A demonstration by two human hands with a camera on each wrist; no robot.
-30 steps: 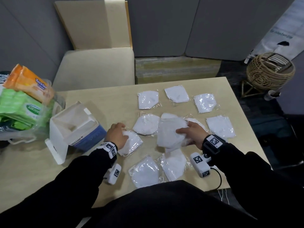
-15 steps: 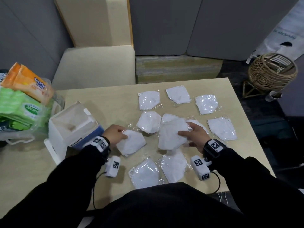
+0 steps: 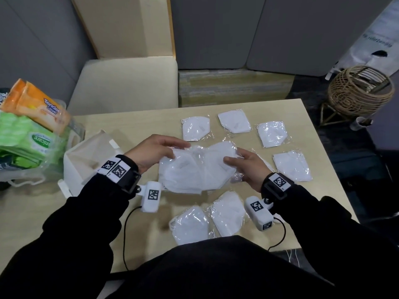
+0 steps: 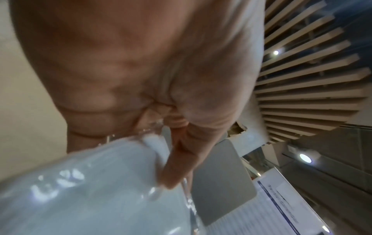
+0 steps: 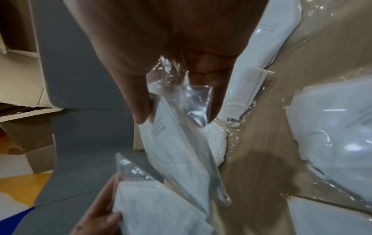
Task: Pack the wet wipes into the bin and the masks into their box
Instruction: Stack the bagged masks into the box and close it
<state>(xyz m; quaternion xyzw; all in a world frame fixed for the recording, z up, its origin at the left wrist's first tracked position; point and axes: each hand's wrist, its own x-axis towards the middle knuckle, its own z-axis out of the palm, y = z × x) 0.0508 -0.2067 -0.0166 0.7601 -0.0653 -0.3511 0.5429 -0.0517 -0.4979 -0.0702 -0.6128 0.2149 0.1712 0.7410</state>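
Both hands hold wrapped white masks above the middle of the table. My left hand (image 3: 157, 151) grips a mask (image 3: 179, 171) by its upper left edge; in the left wrist view the left hand (image 4: 171, 159) pinches that mask (image 4: 90, 190). My right hand (image 3: 244, 162) pinches a mask stack (image 3: 216, 160) by its right edge, and the right wrist view shows thumb and fingers of the right hand (image 5: 177, 114) closed on its wrapper (image 5: 181, 151). The open white and blue mask box (image 3: 86, 160) stands left of my hands. Wet wipe packs (image 3: 36, 108) sit piled in a clear bin at far left.
Several more wrapped masks lie on the table (image 3: 129, 126): three in a far row (image 3: 234, 121), one at the right (image 3: 292, 166), two near the front edge (image 3: 190, 225). A chair (image 3: 125, 83) stands behind the table, a wicker basket (image 3: 358, 91) on the floor at right.
My left hand picked up its mask and moved right to meet the right hand's stack. Both hands now hold masks lifted together over the table's middle.
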